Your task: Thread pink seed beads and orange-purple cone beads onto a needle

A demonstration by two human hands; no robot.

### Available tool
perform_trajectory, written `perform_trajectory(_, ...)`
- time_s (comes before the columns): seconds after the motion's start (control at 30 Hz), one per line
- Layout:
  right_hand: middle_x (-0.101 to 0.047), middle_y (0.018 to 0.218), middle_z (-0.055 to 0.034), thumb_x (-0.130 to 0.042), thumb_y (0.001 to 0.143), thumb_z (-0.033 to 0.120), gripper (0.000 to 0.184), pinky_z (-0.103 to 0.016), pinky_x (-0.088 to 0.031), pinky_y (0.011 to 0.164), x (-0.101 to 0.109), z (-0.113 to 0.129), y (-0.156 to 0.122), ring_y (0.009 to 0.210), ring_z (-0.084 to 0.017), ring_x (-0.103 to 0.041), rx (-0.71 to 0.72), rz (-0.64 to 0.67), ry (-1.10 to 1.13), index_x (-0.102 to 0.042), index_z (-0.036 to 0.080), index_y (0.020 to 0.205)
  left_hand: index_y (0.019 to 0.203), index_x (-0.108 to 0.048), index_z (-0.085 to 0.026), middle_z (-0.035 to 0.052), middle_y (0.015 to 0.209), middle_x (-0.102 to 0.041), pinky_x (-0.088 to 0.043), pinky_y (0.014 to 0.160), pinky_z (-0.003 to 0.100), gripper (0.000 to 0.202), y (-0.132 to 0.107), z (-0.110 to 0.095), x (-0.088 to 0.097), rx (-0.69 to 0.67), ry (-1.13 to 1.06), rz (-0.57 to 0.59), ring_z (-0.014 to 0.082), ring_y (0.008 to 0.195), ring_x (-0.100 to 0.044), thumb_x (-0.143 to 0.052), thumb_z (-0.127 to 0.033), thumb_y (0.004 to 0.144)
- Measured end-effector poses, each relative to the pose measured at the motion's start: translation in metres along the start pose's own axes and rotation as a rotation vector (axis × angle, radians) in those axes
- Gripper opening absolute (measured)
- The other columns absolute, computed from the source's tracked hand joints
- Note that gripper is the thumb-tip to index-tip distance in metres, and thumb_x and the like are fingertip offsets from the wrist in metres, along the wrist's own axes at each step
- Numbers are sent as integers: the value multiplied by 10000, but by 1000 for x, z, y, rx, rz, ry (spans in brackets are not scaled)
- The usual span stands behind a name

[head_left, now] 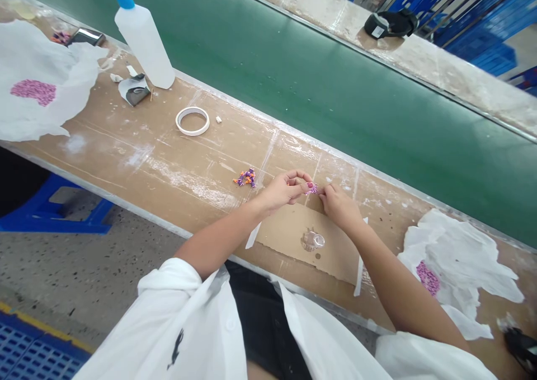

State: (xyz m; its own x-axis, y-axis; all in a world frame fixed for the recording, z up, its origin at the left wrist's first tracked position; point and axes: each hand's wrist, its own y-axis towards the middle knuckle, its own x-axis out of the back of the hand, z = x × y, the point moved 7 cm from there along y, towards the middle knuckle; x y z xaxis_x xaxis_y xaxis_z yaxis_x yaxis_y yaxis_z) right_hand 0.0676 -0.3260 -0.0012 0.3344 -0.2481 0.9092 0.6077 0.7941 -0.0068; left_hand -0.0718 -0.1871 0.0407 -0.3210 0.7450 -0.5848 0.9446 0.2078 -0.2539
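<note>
My left hand point(285, 190) and my right hand point(339, 205) meet over the brown bench, fingers pinched together on a small pink-purple piece point(312, 188) held between them. Just below the hands lies a cardboard sheet point(289, 231) taped to the bench, with a small clear plastic piece point(313, 240) resting on it. A little heap of purple and orange bits point(246, 178) sits on the bench to the left of my left hand.
A white tape ring point(192, 121) and a glue bottle with a blue nozzle point(144, 36) stand further left. White bags with pink pieces lie at far left point(33, 83) and at right point(448, 262). A green conveyor belt point(335, 83) runs behind the bench.
</note>
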Motion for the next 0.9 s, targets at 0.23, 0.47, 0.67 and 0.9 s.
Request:
perform_trajectory(0.23, -456, 751, 8, -461, 983, 465, 245, -321, -389, 595, 13, 16, -11, 637, -173, -430, 91, -55, 321, -420, 255, 862, 790, -635, -142, -67, 573, -577, -206, 452, 206, 556, -1, 12, -12, 52, 134, 60, 14, 454, -319, -943, -514, 514)
perform_trajectory(0.47, -447, 824, 21, -478, 1041, 416, 179, -281, -408, 552, 37, 64, -66, 607, -126, -449, 202, -201, 762, -453, 271, 938, 834, -699, -137, -69, 615, -583, -238, 473, 219, 555, -13, 32, -34, 152, 157, 172, 21, 480, -344, -915, -554, 538)
perform_trajectory(0.67, -528, 862, -1, -558, 1017, 273, 54, -294, -439, 632, 44, 80, -97, 740, -153, -537, 236, -418, 690, -557, 260, 964, 843, -731, -138, -37, 682, -607, -301, 541, 220, 467, -23, 42, -44, 232, 186, 267, 46, 589, -427, -911, -501, 610)
perform_trajectory(0.9, -583, 878, -4, -600, 967, 152, 99, -316, -459, 696, 47, 82, -114, 766, -156, -576, 348, -564, 593, -583, 247, 987, 804, -708, -143, -43, 656, -575, -331, 536, 205, 425, -29, 44, -53, 301, 155, 364, 46, 581, -456, -920, -464, 624)
